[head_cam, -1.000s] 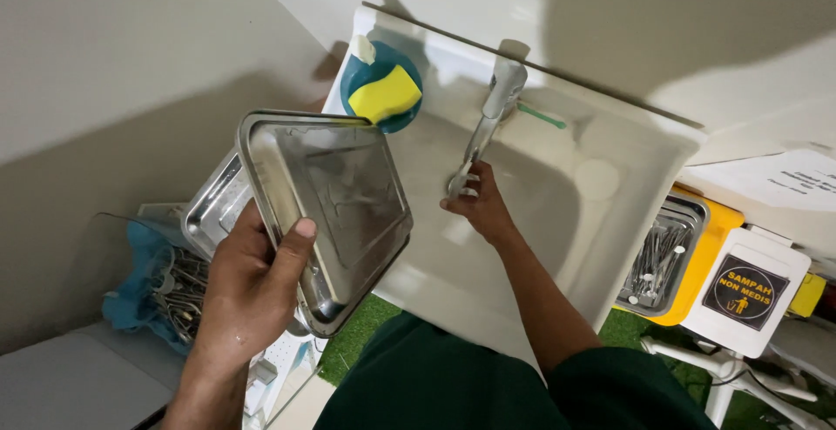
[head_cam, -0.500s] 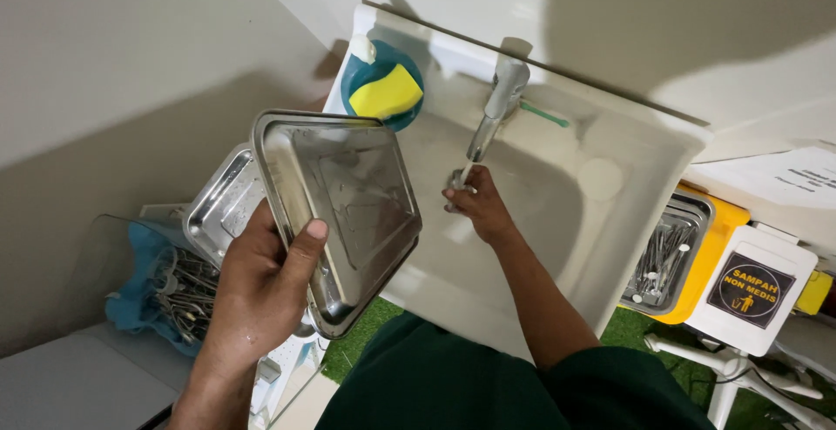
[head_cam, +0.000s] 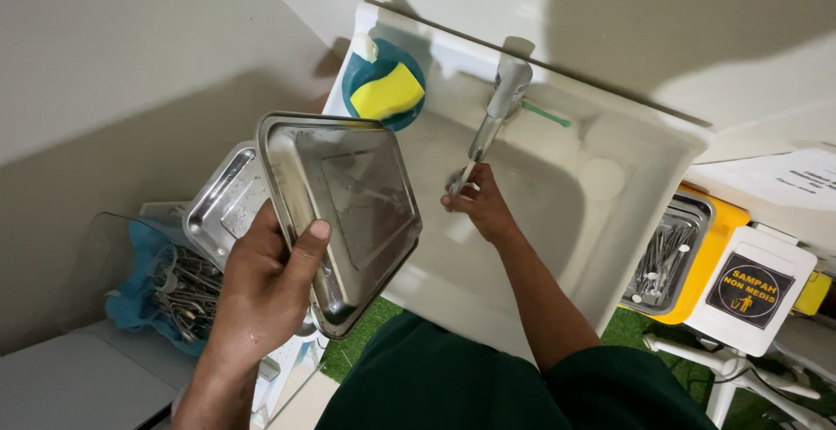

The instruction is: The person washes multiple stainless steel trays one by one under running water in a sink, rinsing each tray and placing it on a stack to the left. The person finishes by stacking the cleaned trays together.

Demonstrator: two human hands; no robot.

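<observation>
My left hand point(head_cam: 266, 286) grips a rectangular steel tray point(head_cam: 348, 208) by its near edge and holds it tilted over the left rim of a white sink point(head_cam: 610, 178). My right hand point(head_cam: 477, 205) is inside the basin, right under the spout of the metal tap point(head_cam: 496, 108), with the fingers curled; whether it holds anything is not visible. A teal bowl point(head_cam: 370, 77) with a yellow sponge point(head_cam: 386, 92) sits on the sink's back left corner.
A second steel tray point(head_cam: 222, 208) lies left of the sink, beside a clear box with a blue cloth and metal instruments point(head_cam: 170, 286). To the right stand a tray of instruments point(head_cam: 666, 260) on a yellow base and a white bin point(head_cam: 753, 291). Green matting covers the floor.
The tray in my left hand has shifted slightly right and down, closer over the sink. My right hand stays under the tap.
</observation>
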